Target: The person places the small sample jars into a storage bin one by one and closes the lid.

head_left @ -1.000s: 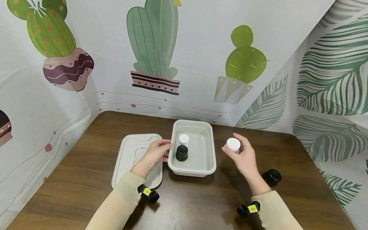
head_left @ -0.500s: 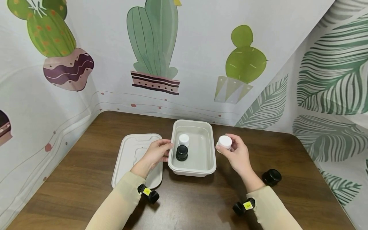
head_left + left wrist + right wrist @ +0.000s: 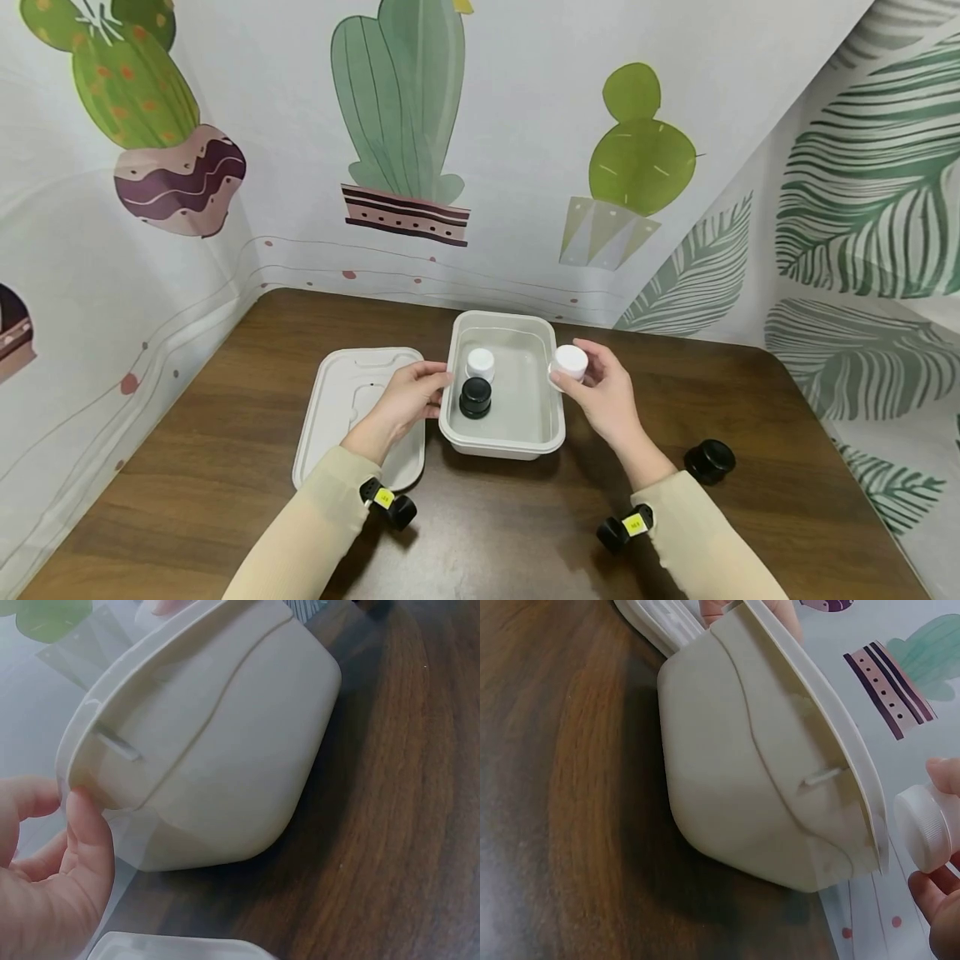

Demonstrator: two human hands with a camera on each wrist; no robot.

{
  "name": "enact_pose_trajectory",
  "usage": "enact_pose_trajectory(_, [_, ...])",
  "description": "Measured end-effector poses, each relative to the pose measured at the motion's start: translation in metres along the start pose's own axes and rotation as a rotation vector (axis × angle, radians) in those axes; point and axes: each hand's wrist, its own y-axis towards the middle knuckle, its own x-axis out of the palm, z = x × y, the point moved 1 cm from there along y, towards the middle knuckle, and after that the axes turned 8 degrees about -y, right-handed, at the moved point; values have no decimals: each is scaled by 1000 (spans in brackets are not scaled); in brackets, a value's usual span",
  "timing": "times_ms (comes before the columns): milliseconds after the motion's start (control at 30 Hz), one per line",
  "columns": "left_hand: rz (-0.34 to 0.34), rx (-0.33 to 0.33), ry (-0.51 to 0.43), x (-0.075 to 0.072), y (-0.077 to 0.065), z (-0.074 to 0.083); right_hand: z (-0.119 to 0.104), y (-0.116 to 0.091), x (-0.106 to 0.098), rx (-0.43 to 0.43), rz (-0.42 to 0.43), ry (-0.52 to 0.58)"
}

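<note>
A beige-grey plastic box (image 3: 542,385) stands on the table without its lid. My left hand (image 3: 401,404) pinches the box's left rim between thumb and fingers, as the left wrist view shows on the box wall (image 3: 225,750). Inside, toward the left, sit a small white-capped jar (image 3: 480,364) and, just in front of it, a small black jar (image 3: 476,398). My right hand (image 3: 609,396) grips another small white jar (image 3: 571,362) by its sides, upright, right by the box's right rim. In the right wrist view this jar (image 3: 926,829) is up at rim height.
The box's lid (image 3: 330,417) lies flat on the wooden table (image 3: 480,525), left of the box and partly under the left forearm. Another black jar (image 3: 709,462) stands at the right, beyond the right wrist. A cactus-print cloth (image 3: 517,167) hangs behind the table.
My right hand has carried the white jar leftward, from well right of the box to its right rim. The left hand and the box stay where they were.
</note>
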Motion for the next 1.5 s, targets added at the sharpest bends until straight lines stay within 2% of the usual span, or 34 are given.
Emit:
enact_pose_trajectory(200, [11,-21,-4,2,1,2,-4,5,6,-8,-22,-18])
enact_pose_trajectory(633, [-1,-10,3,2,-1,2,-6,11,15,-12,-58,0])
enact_pose_trajectory(1233, [-21,-4,-14,2,-2,0,-12,28,31,1,-127,-77])
enact_pose_trajectory(1500, [-24,-4,-17,1,-1,-1,-8,37,36,-68,-162,-141])
